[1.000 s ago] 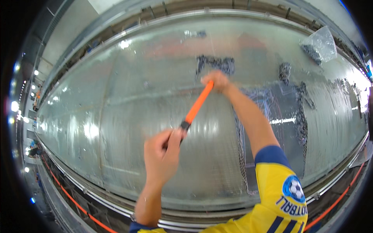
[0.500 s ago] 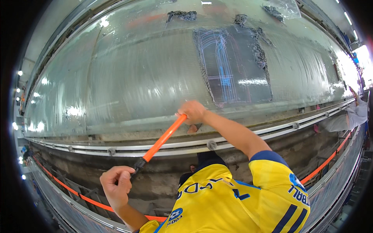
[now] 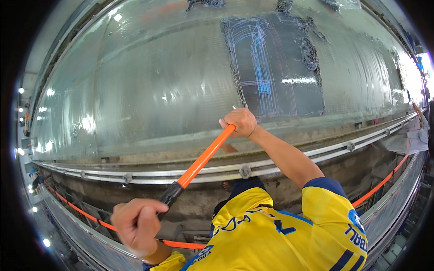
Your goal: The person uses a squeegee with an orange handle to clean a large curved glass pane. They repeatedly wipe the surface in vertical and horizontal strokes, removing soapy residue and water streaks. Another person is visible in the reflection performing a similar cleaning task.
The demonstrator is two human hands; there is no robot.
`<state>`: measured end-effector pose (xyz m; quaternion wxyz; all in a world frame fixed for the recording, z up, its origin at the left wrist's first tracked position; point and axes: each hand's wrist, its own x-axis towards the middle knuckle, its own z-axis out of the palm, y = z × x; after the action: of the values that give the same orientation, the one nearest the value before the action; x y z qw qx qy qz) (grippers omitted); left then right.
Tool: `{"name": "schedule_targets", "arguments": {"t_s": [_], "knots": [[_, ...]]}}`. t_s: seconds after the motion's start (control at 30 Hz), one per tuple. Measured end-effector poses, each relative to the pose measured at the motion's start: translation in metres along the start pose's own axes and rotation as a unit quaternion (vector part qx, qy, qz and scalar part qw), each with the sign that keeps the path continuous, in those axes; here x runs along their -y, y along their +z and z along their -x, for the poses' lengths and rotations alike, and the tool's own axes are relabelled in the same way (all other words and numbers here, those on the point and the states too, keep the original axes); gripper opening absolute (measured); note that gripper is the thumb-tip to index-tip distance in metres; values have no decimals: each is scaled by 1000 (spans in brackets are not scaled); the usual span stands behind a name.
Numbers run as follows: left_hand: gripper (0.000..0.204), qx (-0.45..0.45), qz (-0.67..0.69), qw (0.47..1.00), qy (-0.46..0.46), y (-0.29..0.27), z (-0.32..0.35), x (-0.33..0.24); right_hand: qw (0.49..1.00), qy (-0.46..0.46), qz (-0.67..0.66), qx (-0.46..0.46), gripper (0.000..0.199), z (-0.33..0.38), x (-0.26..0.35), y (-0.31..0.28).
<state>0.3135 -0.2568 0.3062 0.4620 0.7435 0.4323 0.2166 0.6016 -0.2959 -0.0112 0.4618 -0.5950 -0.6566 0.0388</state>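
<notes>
My left hand point(image 3: 138, 226), at the lower left and slightly blurred, is closed round the black lower end point(image 3: 171, 194) of a pole. My right hand point(image 3: 240, 122) grips the upper part of the same orange pole point(image 3: 205, 156) with its fingers wrapped round it. The pole slants up to the right, and a short bit of its far end shows just beyond my right fist. That fist is over the near edge of a large, wet, greenish translucent surface point(image 3: 149, 90). Close beyond it lies a dark rectangular patch point(image 3: 289, 58) with blue lines and ragged edges.
Metal rails point(image 3: 203, 174) with round knobs run along the near side of the surface. Crumpled dark scraps point(image 3: 205, 3) lie at its far side. Behind me stretches an orange bar point(image 3: 379, 180) beside a second long surface. Another person in pale clothing point(image 3: 417, 133) stands at the far right.
My right hand has moved right and slightly away, closer to the dark patch, carrying the pole's upper end. My left hand is a little lower. The view has shifted slightly.
</notes>
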Motion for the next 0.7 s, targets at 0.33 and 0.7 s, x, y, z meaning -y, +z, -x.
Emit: {"name": "schedule_targets", "arguments": {"t_s": [0.33, 0.7], "knots": [[31, -74, -109, 979, 155, -42, -231, -1, 997, 36, 20, -60, 29, -156, -126, 30], [13, -70, 27, 968, 241, 35, -434, 12, 990, -56, 74, -104, 25, -343, -311, 24]]}}
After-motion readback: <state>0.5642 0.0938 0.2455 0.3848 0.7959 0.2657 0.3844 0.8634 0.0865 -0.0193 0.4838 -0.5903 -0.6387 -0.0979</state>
